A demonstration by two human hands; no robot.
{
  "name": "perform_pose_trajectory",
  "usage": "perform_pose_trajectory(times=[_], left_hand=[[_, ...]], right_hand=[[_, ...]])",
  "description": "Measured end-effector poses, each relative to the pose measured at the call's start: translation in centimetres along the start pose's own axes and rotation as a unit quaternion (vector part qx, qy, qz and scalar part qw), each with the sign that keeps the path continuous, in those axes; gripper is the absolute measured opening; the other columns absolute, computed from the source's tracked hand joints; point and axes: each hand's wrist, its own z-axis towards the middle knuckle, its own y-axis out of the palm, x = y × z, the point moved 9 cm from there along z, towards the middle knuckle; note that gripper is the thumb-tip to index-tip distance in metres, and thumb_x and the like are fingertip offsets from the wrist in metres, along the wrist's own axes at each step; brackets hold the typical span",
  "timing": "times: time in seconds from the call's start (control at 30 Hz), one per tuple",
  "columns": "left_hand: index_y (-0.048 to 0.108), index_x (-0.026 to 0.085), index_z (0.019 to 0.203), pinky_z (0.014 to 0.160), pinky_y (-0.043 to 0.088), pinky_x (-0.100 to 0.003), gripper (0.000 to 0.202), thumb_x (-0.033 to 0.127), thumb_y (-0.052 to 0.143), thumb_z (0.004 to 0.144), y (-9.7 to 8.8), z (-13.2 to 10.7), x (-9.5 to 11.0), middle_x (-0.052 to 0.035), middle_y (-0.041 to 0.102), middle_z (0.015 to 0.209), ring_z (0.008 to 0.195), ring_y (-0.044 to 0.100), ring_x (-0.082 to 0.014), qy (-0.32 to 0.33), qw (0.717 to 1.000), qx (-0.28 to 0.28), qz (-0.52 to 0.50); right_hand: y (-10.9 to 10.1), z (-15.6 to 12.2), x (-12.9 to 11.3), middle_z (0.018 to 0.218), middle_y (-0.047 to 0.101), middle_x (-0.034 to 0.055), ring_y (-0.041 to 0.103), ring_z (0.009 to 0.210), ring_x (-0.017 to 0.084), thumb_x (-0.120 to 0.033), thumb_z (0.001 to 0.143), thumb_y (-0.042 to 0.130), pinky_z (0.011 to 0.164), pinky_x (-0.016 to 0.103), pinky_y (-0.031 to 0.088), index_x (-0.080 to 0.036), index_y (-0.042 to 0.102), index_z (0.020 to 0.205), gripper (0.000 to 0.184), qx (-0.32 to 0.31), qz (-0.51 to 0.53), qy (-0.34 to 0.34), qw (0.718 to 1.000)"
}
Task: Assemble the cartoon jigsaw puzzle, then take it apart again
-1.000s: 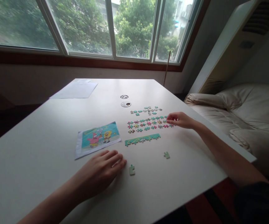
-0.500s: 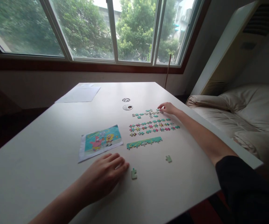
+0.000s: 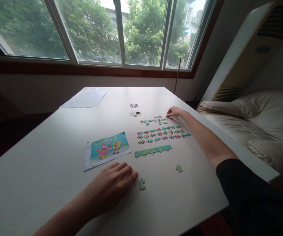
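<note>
In the head view, the right hand reaches out over the smooth white surface, arm extended from a dark sleeve. Its fingertips are drawn together at the end of the far cluster of puzzle pieces; I cannot tell whether they pinch one. Nearer than this hand lie rows of small knobbed pieces, teal, pink and yellow, then a joined strip with a toothed near edge. The left hand rests palm down, relaxed, fingers lightly bent. Just right of its fingertips lies a pale green piece; another single piece lies farther right. Just beyond it is a glossy-looking picture sheet with pink and yellow cartoon figures on teal; yellow marks along its top are too small to read.
</note>
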Motion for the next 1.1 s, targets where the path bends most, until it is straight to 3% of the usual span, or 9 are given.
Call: perform_pose_trajectory(times=[0.27, 0.47, 0.73, 0.83, 0.93, 1.0, 1.1], left_hand=[[0.054, 0.016, 0.108, 0.07, 0.048, -0.038, 0.026, 0.012, 0.035, 0.09, 0.4, 0.0, 0.0, -0.0083, 0.06, 0.089, 0.081, 0.056, -0.0223, -0.002, 1.0, -0.027, -0.004], [0.053, 0.016, 0.109, 0.07, 0.048, -0.038, 0.026, 0.012, 0.035, 0.09, 0.4, 0.1, 0.0, -0.0086, 0.06, 0.09, 0.082, 0.056, -0.0225, -0.006, 1.0, -0.03, -0.003], [0.053, 0.016, 0.11, 0.07, 0.048, -0.038, 0.027, 0.014, 0.034, 0.091, 0.5, -0.1, 0.0, -0.0086, 0.06, 0.09, 0.081, 0.056, -0.022, -0.003, 1.0, -0.028, -0.001], [0.054, 0.016, 0.109, 0.071, 0.048, -0.036, 0.027, 0.014, 0.034, 0.092, 0.2, 0.0, 0.1, -0.0084, 0.06, 0.089, 0.081, 0.056, -0.0214, 0.0, 1.0, -0.018, 0.008], [0.054, 0.016, 0.109, 0.07, 0.047, -0.035, 0.027, 0.013, 0.035, 0.091, 0.1, 0.1, 0.3, -0.0085, 0.061, 0.088, 0.08, 0.056, -0.0211, 0.003, 1.0, -0.018, 0.015], [0.054, 0.015, 0.11, 0.071, 0.047, -0.035, 0.027, 0.012, 0.036, 0.091, 0.1, 0.1, 0.4, -0.0088, 0.061, 0.089, 0.08, 0.056, -0.0214, 0.006, 1.0, -0.018, 0.021], [0.054, 0.015, 0.11, 0.072, 0.047, -0.036, 0.027, 0.011, 0.038, 0.089, 0.1, 0.0, 0.5, -0.0093, 0.061, 0.091, 0.082, 0.057, -0.0222, 0.01, 0.999, -0.013, 0.034]], right_hand=[[0.0, 0.7, 0.8, 0.092, 0.071, 0.0106, 0.063, 0.084, 0.022, -0.051, 0.059, 0.076, 0.07, 0.026, 0.047, -0.013, 0.073, 0.091, 0.049, -0.03, -0.008, 0.049, 0.998], [-0.2, 0.6, 0.5, 0.086, 0.071, 0.0088, 0.063, 0.081, 0.022, -0.044, 0.057, 0.078, 0.067, 0.026, 0.047, -0.014, 0.073, 0.082, 0.039, -0.034, 0.0, 0.059, 0.998], [-1.2, -1.1, -1.1, 0.089, 0.07, 0.0074, 0.061, 0.083, 0.02, -0.034, 0.061, 0.076, 0.066, 0.025, 0.045, -0.014, 0.068, 0.083, 0.031, 0.029, 0.052, 0.01, 0.998], [-2.0, -3.0, -2.5, 0.089, 0.069, 0.0078, 0.061, 0.08, 0.018, -0.034, 0.064, 0.074, 0.066, 0.024, 0.045, -0.014, 0.065, 0.086, 0.031, 0.036, 0.087, -0.039, 0.995], [-1.9, -6.3, -3.8, 0.082, 0.068, 0.0063, 0.061, 0.075, 0.015, -0.039, 0.066, 0.071, 0.064, 0.023, 0.044, -0.014, 0.063, 0.086, 0.033, 0.005, 0.125, -0.097, 0.987], [-1.2, -9.2, -4.5, 0.076, 0.066, 0.004, 0.06, 0.071, 0.014, -0.044, 0.065, 0.071, 0.063, 0.023, 0.045, -0.014, 0.062, 0.082, 0.036, -0.039, 0.152, -0.134, 0.979], [1.4, -14.3, -5.9, 0.071, 0.063, 0.0018, 0.056, 0.066, 0.012, -0.046, 0.066, 0.07, 0.06, 0.024, 0.043, -0.014, 0.058, 0.078, 0.037, -0.174, 0.239, -0.201, 0.934]])
